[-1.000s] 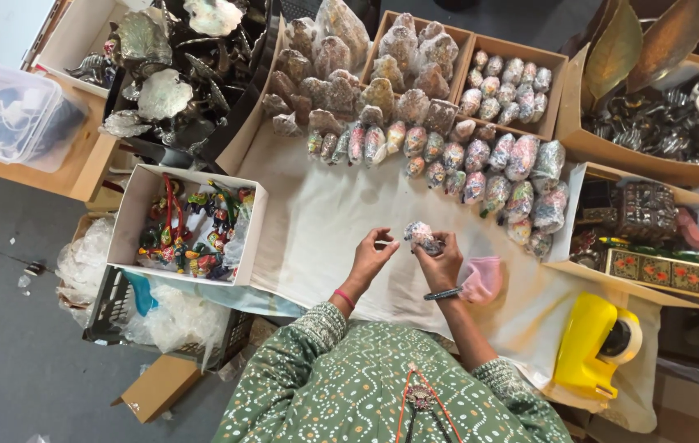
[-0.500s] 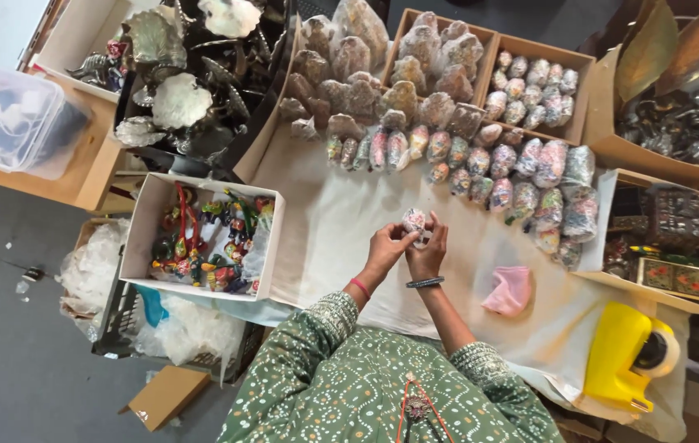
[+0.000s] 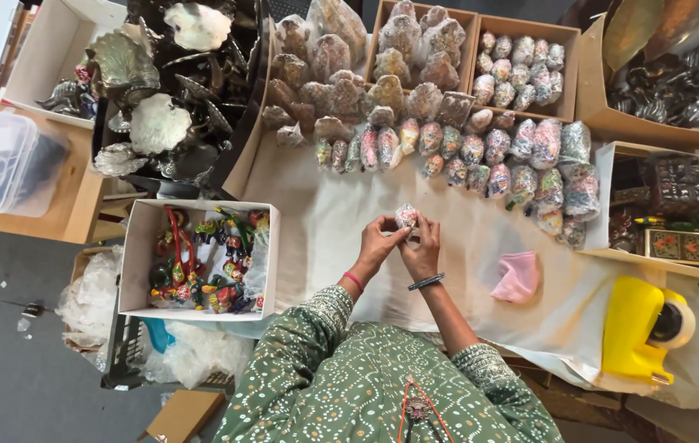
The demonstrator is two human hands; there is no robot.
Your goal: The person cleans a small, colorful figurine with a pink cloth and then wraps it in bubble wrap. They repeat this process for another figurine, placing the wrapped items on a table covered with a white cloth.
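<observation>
Both my hands are raised together over the white cloth-covered table point(image 3: 325, 238). My left hand point(image 3: 379, 244) and my right hand point(image 3: 423, 250) pinch one small patterned ornament in clear wrap point(image 3: 406, 216) between their fingertips. A red band sits on my left wrist, a dark bangle on my right. Beyond the hands lies a row of similar wrapped ornaments point(image 3: 481, 156). My green patterned sleeves fill the bottom of the view.
A white box of colourful figurines point(image 3: 201, 258) stands to my left. A pink cloth point(image 3: 517, 277) and a yellow tape dispenser point(image 3: 641, 328) lie to my right. Cardboard boxes of wrapped items point(image 3: 522, 61), dark metal figures point(image 3: 678, 90) and shell-like pieces point(image 3: 160, 123) line the far side.
My hands stay together on the wrapped ornament, turning it slightly. The view has shifted, so the table items sit lower and further right in the frame.
</observation>
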